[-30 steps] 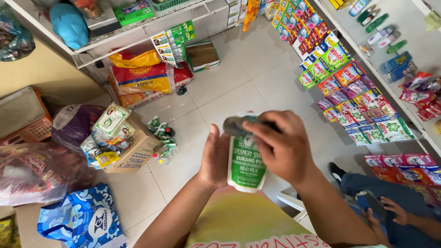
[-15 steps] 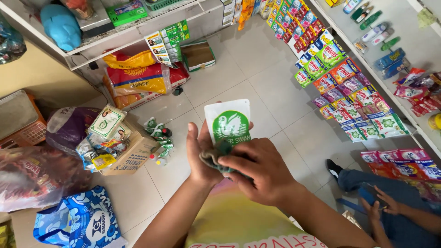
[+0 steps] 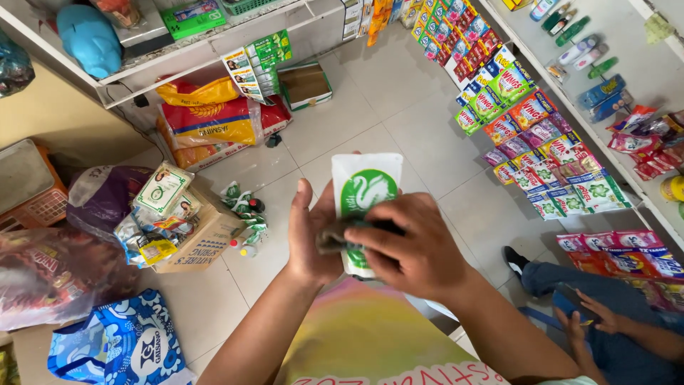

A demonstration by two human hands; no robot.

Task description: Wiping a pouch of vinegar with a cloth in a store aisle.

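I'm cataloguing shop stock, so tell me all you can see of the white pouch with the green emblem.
The white pouch is a flat, glossy, plastic-looking pack bearing a round green swan emblem. It stands upright over the tiled floor, backed by the left hand, while the right hand presses a dark cloth across its lower half.

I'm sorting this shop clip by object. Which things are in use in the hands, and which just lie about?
In hand:
left hand
right hand
white-and-green packet
dark cloth

Lying about:
cardboard box
rice sacks
hanging sachets
blue bag
seated person
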